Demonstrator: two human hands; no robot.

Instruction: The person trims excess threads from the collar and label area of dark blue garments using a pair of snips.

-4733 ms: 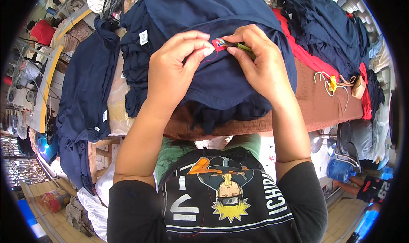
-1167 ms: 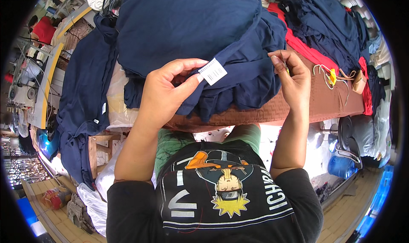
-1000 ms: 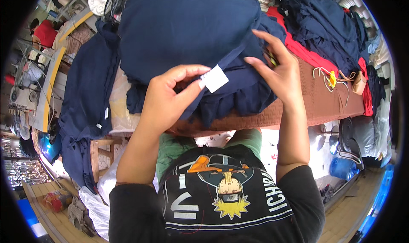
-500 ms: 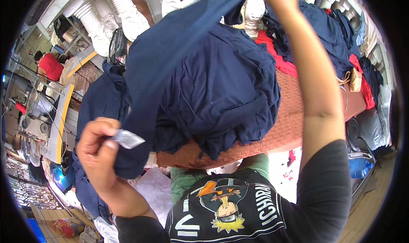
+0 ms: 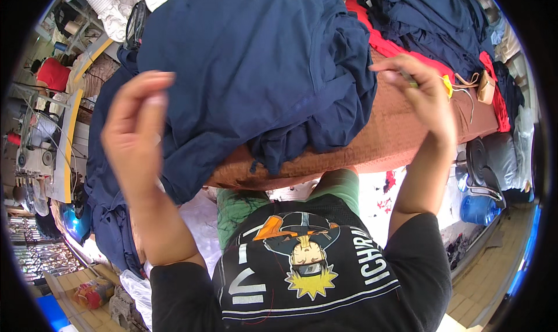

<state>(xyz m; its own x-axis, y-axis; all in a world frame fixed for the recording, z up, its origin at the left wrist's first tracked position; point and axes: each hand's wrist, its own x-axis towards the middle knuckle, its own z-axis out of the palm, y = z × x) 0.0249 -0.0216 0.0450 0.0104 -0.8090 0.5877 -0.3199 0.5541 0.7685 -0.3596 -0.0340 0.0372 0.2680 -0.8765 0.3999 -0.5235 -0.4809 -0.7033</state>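
Note:
A large navy blue garment [image 5: 244, 70] lies spread over a pile of the same dark cloth in front of me. My left hand [image 5: 136, 128] is above the garment's left side, blurred, fingers bent and thumb apart, with no cloth visibly gripped. Right of the pile, my right hand [image 5: 421, 93] is raised over the brown cover, index finger pointing left. Its other fingers curl around a small tool with a dark part near the fingertips and a yellow end [image 5: 447, 86] beyond the hand; its kind is mostly hidden.
The brown textured cover [image 5: 343, 163] drapes the work surface. Another navy cloth heap [image 5: 424, 29] and red fabric [image 5: 383, 41] lie at the far right, near a small tan pouch [image 5: 486, 88]. A blue water jug [image 5: 479, 209] stands at right; sewing machines [image 5: 35, 157] are at left.
The navy cloth that my right hand held stretched up and away now lies over the pile. My right hand has come back toward me. The white label in my left fingers is no longer visible.

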